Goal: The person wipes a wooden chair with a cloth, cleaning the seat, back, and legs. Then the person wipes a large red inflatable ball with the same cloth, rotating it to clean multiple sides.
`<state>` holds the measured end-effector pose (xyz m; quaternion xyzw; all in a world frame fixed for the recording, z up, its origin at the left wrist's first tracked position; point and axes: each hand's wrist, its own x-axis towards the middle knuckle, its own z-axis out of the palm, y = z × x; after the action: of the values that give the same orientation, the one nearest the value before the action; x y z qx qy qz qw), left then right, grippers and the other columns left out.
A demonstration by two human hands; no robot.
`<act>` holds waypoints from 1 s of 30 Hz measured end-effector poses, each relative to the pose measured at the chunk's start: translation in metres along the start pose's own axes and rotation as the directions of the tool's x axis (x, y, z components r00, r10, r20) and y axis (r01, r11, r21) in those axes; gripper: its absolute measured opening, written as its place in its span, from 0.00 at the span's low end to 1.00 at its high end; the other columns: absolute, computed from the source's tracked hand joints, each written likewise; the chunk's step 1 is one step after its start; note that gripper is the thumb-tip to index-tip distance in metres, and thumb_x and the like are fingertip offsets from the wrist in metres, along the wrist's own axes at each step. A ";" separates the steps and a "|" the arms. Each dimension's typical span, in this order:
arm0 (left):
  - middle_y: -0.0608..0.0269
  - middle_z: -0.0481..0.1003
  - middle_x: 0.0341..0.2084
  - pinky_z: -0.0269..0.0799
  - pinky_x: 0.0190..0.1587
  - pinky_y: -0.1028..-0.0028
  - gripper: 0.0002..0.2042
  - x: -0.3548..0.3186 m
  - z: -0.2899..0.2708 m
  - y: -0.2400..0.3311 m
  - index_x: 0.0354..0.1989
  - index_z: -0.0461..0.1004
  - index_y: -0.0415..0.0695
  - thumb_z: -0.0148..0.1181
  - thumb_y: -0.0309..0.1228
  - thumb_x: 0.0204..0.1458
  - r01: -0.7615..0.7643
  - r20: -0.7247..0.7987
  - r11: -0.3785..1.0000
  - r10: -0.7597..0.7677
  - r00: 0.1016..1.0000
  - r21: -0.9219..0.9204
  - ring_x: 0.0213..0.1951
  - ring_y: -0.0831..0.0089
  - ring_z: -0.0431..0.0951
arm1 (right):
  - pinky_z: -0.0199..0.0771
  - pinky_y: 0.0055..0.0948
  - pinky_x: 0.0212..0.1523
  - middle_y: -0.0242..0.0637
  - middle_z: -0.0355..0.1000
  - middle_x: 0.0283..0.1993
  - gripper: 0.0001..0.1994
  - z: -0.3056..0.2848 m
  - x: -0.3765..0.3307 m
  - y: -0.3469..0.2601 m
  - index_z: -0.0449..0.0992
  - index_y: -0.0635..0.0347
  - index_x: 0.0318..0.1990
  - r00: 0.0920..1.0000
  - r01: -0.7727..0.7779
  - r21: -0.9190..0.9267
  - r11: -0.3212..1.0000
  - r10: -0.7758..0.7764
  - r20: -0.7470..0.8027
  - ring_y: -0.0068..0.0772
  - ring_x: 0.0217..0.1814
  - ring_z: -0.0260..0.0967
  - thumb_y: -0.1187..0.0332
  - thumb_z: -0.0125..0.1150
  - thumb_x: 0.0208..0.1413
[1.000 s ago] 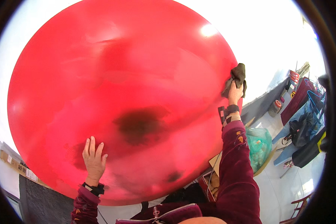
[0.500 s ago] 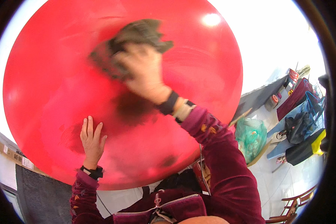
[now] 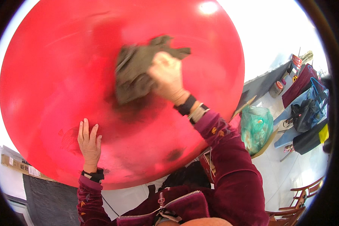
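Clock read on the desk top, 12 at top of view. Round red desk [image 3: 45, 94], glossy, fills most of the frame. Dark olive rag [image 3: 133, 77] near its centre, slightly toward 1–2, crumpled, spread out to the 9 o'clock side of the right hand [image 3: 167, 77]. Right-hand grip: closed, fingers curled over the rag's 3 o'clock side, rag held (blurred, so single fingers are hard to sort, and can't tell if every part of the rag touches the desk).

Left hand [image 3: 89, 146] at 7, flattened on the desk, fingers extended and slightly parted, thumb out toward 2; grip open, nothing in it. Rag well apart from it.

Both wrists banded, dark red sleeves. Dark patch [image 3: 139, 112] just under the rag toward 6 (shadow, reflection or stain, can't tell). Bright glare near the rim between 1 and 2.

Past the rim: red-lidded jar [image 3: 276, 89] at 3, dark red garment [image 3: 298, 90] beyond it, also 3; green plastic bag [image 3: 257, 130] between 3 and 4; wooden chair [image 3: 307, 192] at 4; dark mat [image 3: 49, 196] at 7; cardboard box [image 3: 20, 164] at 8.
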<state>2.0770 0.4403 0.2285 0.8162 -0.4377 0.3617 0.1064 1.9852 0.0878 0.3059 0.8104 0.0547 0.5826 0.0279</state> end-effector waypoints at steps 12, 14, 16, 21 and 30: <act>0.48 0.54 0.66 0.54 0.64 0.54 0.26 0.002 0.002 0.013 0.56 0.66 0.48 0.64 0.27 0.46 0.001 0.015 1.000 -0.001 1.000 0.020 0.67 0.48 0.53 | 0.59 0.43 0.63 0.45 0.68 0.51 0.28 -0.056 -0.169 0.217 0.69 0.58 0.54 0.634 -0.741 -0.110 0.663 0.634 -0.443 0.50 0.61 0.58 0.73 0.63 0.40; 0.47 0.53 0.67 0.53 0.65 0.54 0.26 0.003 0.002 0.015 0.56 0.66 0.48 0.65 0.27 0.45 0.000 0.010 1.000 0.000 1.000 -0.001 0.67 0.48 0.53 | 0.61 0.45 0.61 0.47 0.68 0.54 0.27 -0.055 -0.196 0.234 0.69 0.61 0.55 0.443 -0.858 0.028 0.513 0.765 -0.467 0.53 0.61 0.60 0.70 0.64 0.43; 0.46 0.52 0.67 0.53 0.65 0.54 0.28 0.003 0.002 0.016 0.57 0.66 0.48 0.66 0.27 0.44 0.004 0.019 1.000 -0.004 1.000 0.012 0.67 0.48 0.52 | 0.66 0.45 0.57 0.51 0.71 0.52 0.26 -0.052 -0.210 0.242 0.70 0.64 0.53 0.294 -0.908 0.109 0.406 0.799 -0.525 0.55 0.56 0.66 0.67 0.66 0.44; 0.46 0.51 0.67 0.53 0.64 0.54 0.31 0.001 0.003 0.017 0.58 0.65 0.48 0.67 0.27 0.42 0.019 0.030 1.000 -0.019 0.999 0.018 0.68 0.47 0.51 | 0.72 0.39 0.47 0.49 0.76 0.39 0.19 -0.044 -0.162 0.215 0.74 0.67 0.43 0.375 -0.775 0.253 0.579 0.743 -0.554 0.50 0.43 0.74 0.68 0.68 0.43; 0.44 0.51 0.67 0.53 0.64 0.54 0.30 0.003 0.005 0.017 0.58 0.65 0.47 0.66 0.26 0.42 0.002 0.010 1.000 -0.002 1.000 -0.006 0.68 0.46 0.50 | 0.64 0.42 0.47 0.34 0.68 0.54 0.23 -0.015 0.036 0.025 0.73 0.50 0.46 0.998 -0.047 -0.017 0.999 0.046 -0.036 0.42 0.55 0.64 0.70 0.64 0.36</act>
<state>2.0669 0.4259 0.2246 0.8181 -0.4384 0.3564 0.1071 1.9837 0.0670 0.3477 0.8007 0.0310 0.5979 0.0207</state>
